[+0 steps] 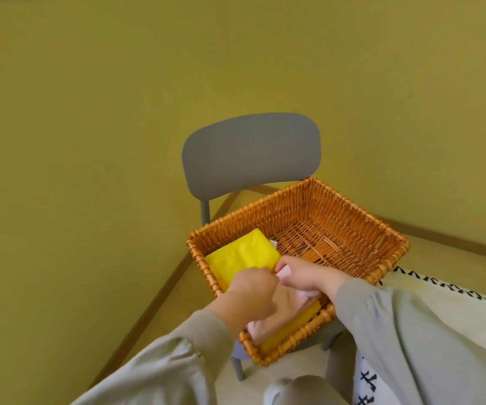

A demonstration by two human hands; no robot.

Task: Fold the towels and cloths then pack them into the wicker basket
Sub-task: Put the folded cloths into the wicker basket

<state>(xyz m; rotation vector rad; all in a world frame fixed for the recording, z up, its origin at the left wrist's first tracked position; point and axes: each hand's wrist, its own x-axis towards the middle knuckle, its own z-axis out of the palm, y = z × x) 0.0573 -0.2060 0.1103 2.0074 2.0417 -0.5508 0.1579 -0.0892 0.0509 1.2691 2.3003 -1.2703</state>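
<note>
- The pink cloth (282,314) lay in the wicker basket (352,229), at its near left end, on a folded yellow towel (241,255).
- The left hand (250,290) and right hand (312,276), fingers curled, pinched the cloth and hid its middle.
- The basket rested on a grey chair (250,153), with patterned white fabric (440,290) just beside it.
- Beige floor (183,293) met an olive wall (89,112).
</note>
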